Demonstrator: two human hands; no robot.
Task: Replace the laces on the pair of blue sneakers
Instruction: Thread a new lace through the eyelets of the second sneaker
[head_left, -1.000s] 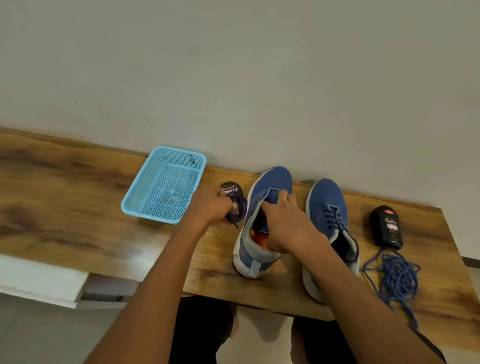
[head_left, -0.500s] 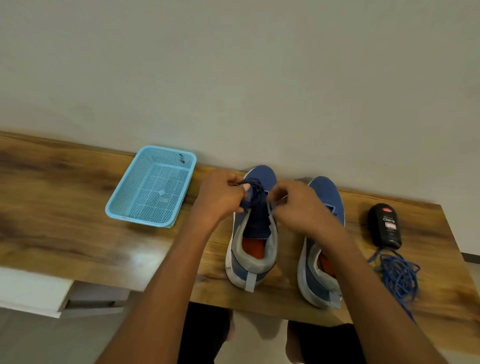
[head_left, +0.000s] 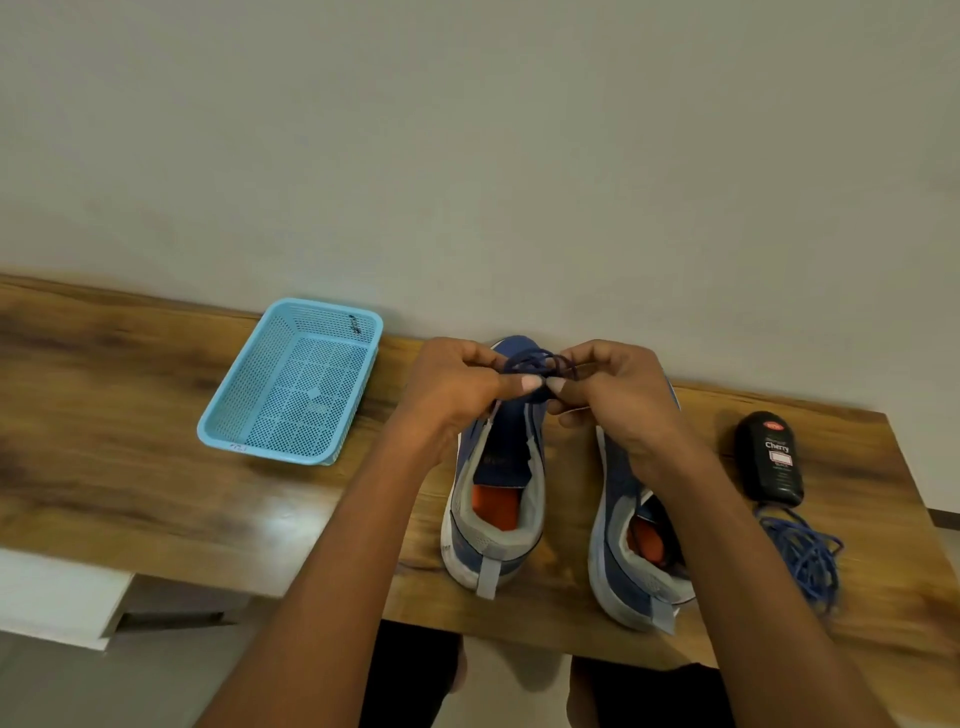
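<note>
Two blue sneakers stand side by side on the wooden table (head_left: 130, 467), heels toward me. The left sneaker (head_left: 496, 499) has no lace and shows an orange insole. My forearm partly hides the right sneaker (head_left: 623, 561). Above the left sneaker's toe, my left hand (head_left: 457, 389) and my right hand (head_left: 613, 395) both pinch a coiled dark navy lace (head_left: 540, 364) between thumb and fingers, thumbs almost touching. A heap of brighter blue lace (head_left: 802, 556) lies loose at the table's right side.
A light blue mesh basket (head_left: 249, 441) sits to the left of the shoes, near the wall. A black bottle labelled Cherry (head_left: 771, 457) lies right of the shoes, just above the loose lace. The table's front edge runs below the sneakers' heels.
My left hand brought the dark lace over from the table at the left. My right hand left the left sneaker's tongue. Both hands now hold the lace above the toe.
</note>
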